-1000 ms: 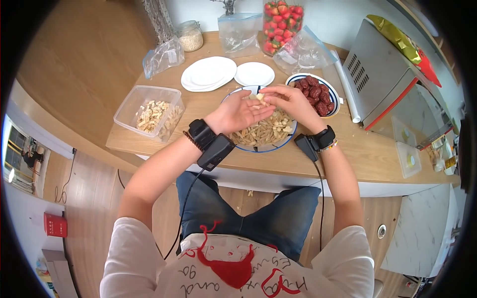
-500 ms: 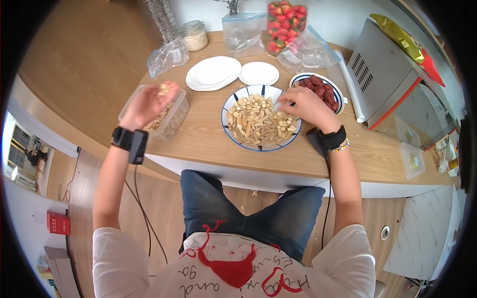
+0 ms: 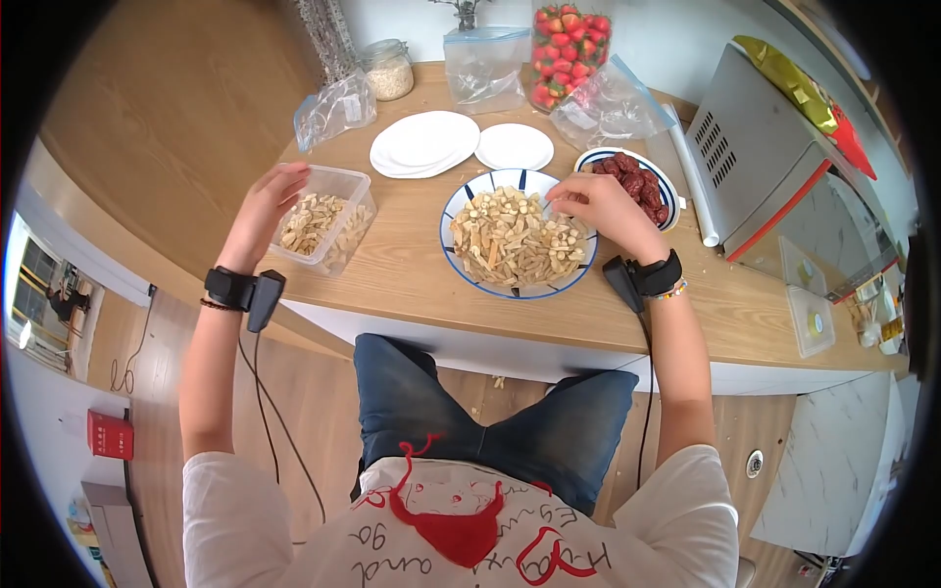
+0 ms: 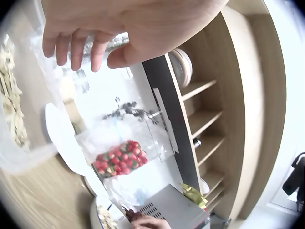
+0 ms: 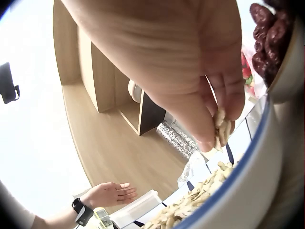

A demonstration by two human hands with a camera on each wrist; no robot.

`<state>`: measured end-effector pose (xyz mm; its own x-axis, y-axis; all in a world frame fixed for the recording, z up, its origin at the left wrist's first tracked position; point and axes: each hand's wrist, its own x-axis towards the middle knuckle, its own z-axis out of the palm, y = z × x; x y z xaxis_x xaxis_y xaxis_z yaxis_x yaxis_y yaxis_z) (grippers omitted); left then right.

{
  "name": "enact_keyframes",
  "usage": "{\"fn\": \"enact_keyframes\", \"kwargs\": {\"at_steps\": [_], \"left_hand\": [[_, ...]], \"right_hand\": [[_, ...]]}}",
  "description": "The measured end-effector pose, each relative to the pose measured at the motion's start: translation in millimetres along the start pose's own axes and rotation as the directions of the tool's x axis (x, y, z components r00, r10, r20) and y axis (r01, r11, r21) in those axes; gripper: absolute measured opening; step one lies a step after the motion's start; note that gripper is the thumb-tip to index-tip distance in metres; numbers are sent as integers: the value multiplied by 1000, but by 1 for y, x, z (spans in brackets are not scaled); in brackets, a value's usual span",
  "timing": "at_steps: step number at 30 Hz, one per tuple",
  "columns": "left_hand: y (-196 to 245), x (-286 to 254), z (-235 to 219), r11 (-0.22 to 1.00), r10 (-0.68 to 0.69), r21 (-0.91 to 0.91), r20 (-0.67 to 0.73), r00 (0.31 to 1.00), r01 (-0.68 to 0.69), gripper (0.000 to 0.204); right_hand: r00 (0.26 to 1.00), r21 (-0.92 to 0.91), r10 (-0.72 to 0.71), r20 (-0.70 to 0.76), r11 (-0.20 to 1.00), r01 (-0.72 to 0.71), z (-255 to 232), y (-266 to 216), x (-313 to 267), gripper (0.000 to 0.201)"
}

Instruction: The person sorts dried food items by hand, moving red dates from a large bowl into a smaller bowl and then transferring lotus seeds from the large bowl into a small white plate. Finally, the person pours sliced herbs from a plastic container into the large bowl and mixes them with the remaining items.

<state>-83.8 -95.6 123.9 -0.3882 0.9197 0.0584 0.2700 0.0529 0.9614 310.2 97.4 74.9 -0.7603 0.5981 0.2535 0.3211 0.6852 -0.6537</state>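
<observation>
My left hand (image 3: 263, 214) is at the near left rim of a clear plastic box (image 3: 338, 182) of pale dried slices, fingers extended and palm bare in the left wrist view. With thumb and fingertips, my right hand (image 5: 190, 81) pinches a few pale pieces (image 5: 222, 130) over the right rim of a blue-rimmed bowl (image 3: 446, 257). Many pale dried pieces (image 3: 510, 240) fill that bowl. Just behind the right hand (image 3: 610, 211) lies a dish of dark red dates (image 3: 632, 181).
White plates (image 3: 423, 143) and a smaller white plate (image 3: 515, 147) lie behind the bowl. Farther back are a jar (image 3: 389, 73), plastic bags (image 3: 485, 73) and a container of strawberries (image 3: 569, 54). A grey microwave (image 3: 774, 157) stands at right, beside a white roll (image 3: 694, 186).
From over the bowl, my left hand has moved left to the plastic box, and the pieces seen in it are gone. The right hand has shifted right to the bowl's rim.
</observation>
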Motion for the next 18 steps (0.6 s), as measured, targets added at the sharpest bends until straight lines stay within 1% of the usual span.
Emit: {"fn": "enact_keyframes", "kwargs": {"at_steps": [1,4,6,8,11,14,15,17,18], "left_hand": [[6,-3,16,998,56,-36,34,998,-55,35],[22,-13,64,983,109,-171,218,970,-72,34],[20,-13,97,932,73,-356,361,930,64,35],[15,-9,128,875,27,-442,453,891,198,34],[14,-2,171,737,-36,-569,506,862,365,33],[13,7,204,553,-139,-633,571,809,542,34],[15,8,213,524,-178,-625,584,792,579,38],[11,17,226,391,-192,-628,659,727,673,39],[8,20,231,320,-195,-620,697,690,716,40]], "right_hand": [[1000,39,-6,-18,999,6,0,2,1,16],[1000,194,8,-29,981,-2,2,2,1,19],[1000,308,19,-9,951,-15,5,1,2,21],[999,420,21,29,907,-31,11,4,5,22],[999,516,12,40,856,-31,18,6,8,23],[1000,525,31,-2,851,-25,13,-4,6,22],[999,521,29,-16,853,-17,13,-4,7,22],[999,516,27,-44,857,0,13,-3,7,21],[997,487,6,-73,873,31,15,-1,8,22]]}}
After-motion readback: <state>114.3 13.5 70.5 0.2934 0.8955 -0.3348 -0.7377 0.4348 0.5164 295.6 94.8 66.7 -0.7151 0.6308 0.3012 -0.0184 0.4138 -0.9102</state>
